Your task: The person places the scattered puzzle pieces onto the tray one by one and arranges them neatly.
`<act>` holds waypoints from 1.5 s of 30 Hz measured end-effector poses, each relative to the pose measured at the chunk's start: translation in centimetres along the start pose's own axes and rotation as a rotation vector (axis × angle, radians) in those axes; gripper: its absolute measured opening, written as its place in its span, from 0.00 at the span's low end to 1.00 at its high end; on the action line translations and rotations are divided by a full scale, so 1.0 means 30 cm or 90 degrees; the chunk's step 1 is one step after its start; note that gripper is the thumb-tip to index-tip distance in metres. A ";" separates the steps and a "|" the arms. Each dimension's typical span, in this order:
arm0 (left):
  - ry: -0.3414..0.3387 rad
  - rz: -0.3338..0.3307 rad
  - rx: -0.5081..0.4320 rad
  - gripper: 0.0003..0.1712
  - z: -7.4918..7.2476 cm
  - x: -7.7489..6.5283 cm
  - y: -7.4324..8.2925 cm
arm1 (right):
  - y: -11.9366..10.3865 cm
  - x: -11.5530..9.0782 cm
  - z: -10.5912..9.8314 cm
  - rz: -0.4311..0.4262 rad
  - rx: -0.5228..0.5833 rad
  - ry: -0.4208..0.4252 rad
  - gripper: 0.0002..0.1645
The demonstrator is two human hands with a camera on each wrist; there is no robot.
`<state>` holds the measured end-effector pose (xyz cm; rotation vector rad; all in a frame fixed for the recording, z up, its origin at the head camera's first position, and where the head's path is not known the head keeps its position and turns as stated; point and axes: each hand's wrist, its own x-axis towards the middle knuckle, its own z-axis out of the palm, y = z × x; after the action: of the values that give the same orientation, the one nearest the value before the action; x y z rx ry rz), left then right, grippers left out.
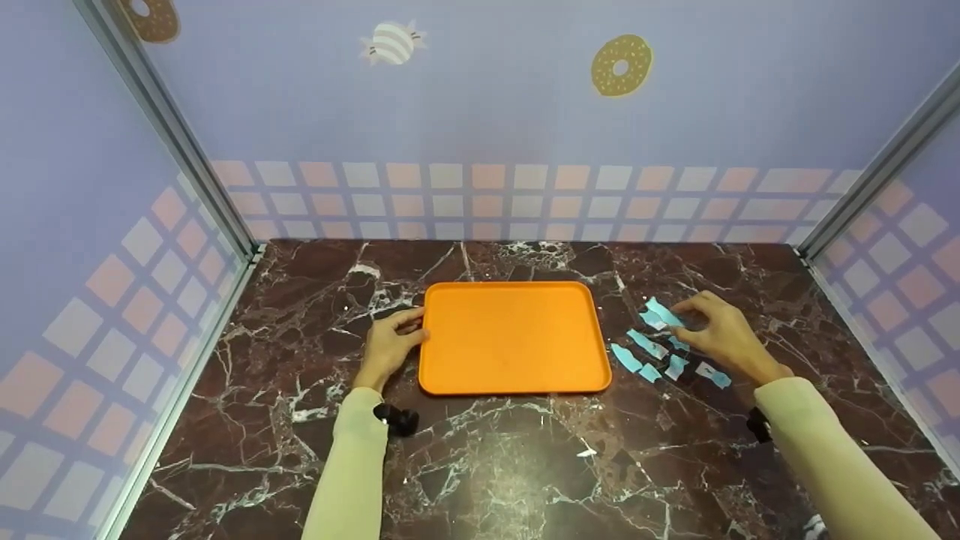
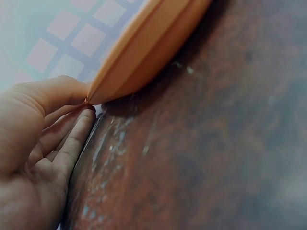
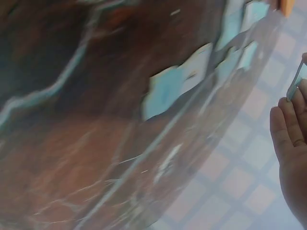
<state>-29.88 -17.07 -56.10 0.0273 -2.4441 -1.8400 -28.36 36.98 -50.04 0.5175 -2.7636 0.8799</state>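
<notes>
An orange rectangular tray point(image 1: 517, 337) lies flat on the dark marbled table. My left hand point(image 1: 386, 345) pinches its left rim, thumb on top and fingers beneath, as the left wrist view shows at the tray's edge point(image 2: 144, 52). To the right of the tray, my right hand point(image 1: 721, 334) pinches a torn light-blue piece of paper point(image 1: 660, 313) between thumb and fingers, above the other scraps. In the right wrist view only part of that hand point(image 3: 295, 153) shows at the right edge. Several torn blue and white paper scraps point(image 1: 676, 367) lie below it.
Purple panels with pink and white squares point(image 1: 487, 176) enclose the table point(image 1: 480, 465) at the back and both sides. A small white fleck point(image 1: 586, 453) lies in front of the tray. Dark devices are strapped at both wrists, the left one point(image 1: 397, 420) beside the sleeve.
</notes>
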 end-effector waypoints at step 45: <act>0.005 -0.035 -0.005 0.25 0.002 0.001 0.002 | -0.423 0.161 0.227 -0.254 0.081 -0.084 0.16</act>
<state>-29.92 -16.99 -56.05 0.1022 -2.4555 -1.8676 -28.47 22.00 -47.53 1.1379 -2.5814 0.9508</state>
